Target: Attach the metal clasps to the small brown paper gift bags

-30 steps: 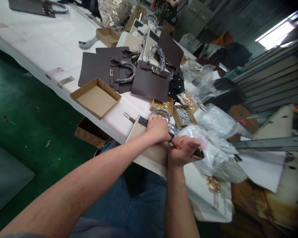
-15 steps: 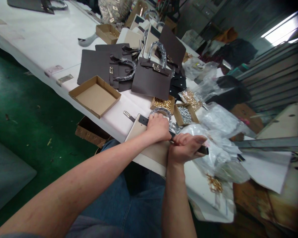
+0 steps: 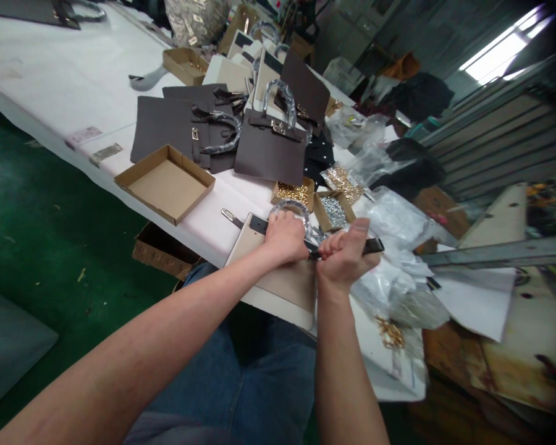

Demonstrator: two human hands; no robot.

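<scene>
A beige handbag panel [image 3: 287, 287] lies at the table's front edge, with a dark band and a plastic-wrapped handle [image 3: 290, 205] along its far side. My left hand [image 3: 285, 236] has its fingers curled down on the band beside the handle, gripping the panel there; the fingertips are hidden. Close on its right, my right hand [image 3: 345, 256] is closed in a fist with the thumb raised. Through that fist runs a narrow dark piece [image 3: 374, 246], its far end sticking out to the right; whether it is a strap or a tool handle I cannot tell. A strap with a metal plate [image 3: 231, 217] sticks out left of the panel.
Beyond my hands stand small boxes of gold hardware [image 3: 293, 190] and silver hardware [image 3: 333, 211]. A shallow cardboard box [image 3: 167, 185] lies to the left, with dark brown handbag pieces [image 3: 271, 148] behind. Clear plastic bags [image 3: 398, 216] pile up at right, near a metal bar [image 3: 500, 253].
The view has shifted slightly. My right fist has turned more upright, and the dark piece's outer end has swung upward. My left hand stays on the panel.
</scene>
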